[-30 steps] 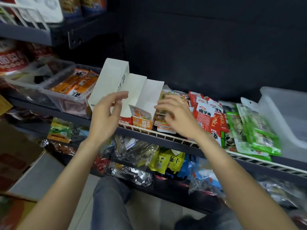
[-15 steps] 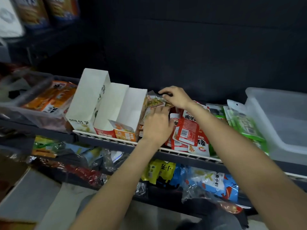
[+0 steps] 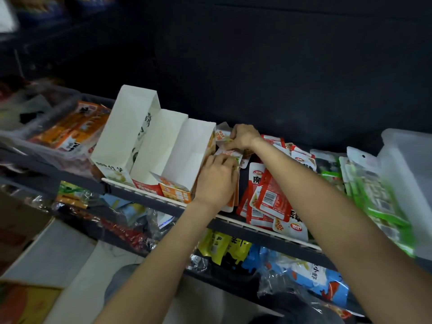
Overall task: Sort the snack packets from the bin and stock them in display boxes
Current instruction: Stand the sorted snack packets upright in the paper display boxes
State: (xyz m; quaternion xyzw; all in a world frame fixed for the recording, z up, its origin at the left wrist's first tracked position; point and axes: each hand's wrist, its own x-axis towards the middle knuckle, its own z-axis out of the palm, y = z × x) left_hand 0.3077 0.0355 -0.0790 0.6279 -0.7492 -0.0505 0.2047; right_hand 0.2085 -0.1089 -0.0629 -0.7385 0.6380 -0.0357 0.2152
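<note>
Orange-and-white snack packets on the shelf, stacked just right of the nearest display box, long axis running front to back. Left hand pressing down on the stack, fingers curled over it; right hand pinching the far end. Box nearer the left hand.

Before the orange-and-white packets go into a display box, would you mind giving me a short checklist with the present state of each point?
1. Left hand on the stack of small orange-and-white snack packets: ok, its fingers curl over them.
2. Right hand holding packets at the back of that stack: ok, it pinches them.
3. The three tall white cardboard display boxes upright on the wire shelf: ok.
4. Room in the nearest box: cannot tell, its inside is hidden.
5. Red foil packets kept separate: not ok, they lie loose right beside the stack.
6. Green packets out of the way: ok, off to the right.
</note>
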